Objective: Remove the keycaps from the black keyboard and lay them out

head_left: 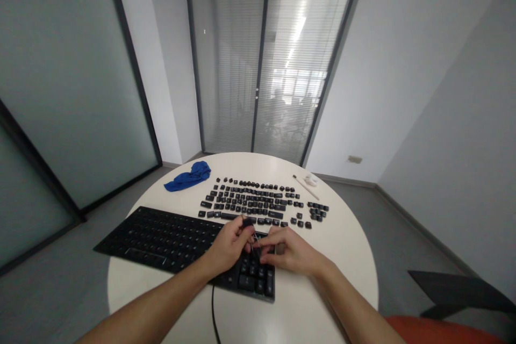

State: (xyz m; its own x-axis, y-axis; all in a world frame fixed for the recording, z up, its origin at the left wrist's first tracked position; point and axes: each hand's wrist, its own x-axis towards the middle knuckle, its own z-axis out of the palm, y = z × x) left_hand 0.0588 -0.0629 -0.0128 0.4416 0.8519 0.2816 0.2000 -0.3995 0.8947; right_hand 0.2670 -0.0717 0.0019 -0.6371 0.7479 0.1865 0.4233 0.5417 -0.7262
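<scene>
A black keyboard [161, 239] lies slanted on the round white table, its left and middle parts stripped of keycaps, while keycaps sit on its number pad [258, 277] at the right end. My left hand [229, 244] is above the keyboard, its fingers closed on a small tool with a black handle [248, 222] and thin metal wires. Close beside it, my right hand [286, 250] has its fingers pinched at the wires over the number pad. Whether a keycap is between the fingers is too small to tell.
Loose black keycaps [250, 201] lie in rows behind the keyboard. A blue cloth [189, 176] is at the back left, a brush [306, 187] and a small whitish item [311, 179] at the back right. A cable [214, 312] runs toward the front edge.
</scene>
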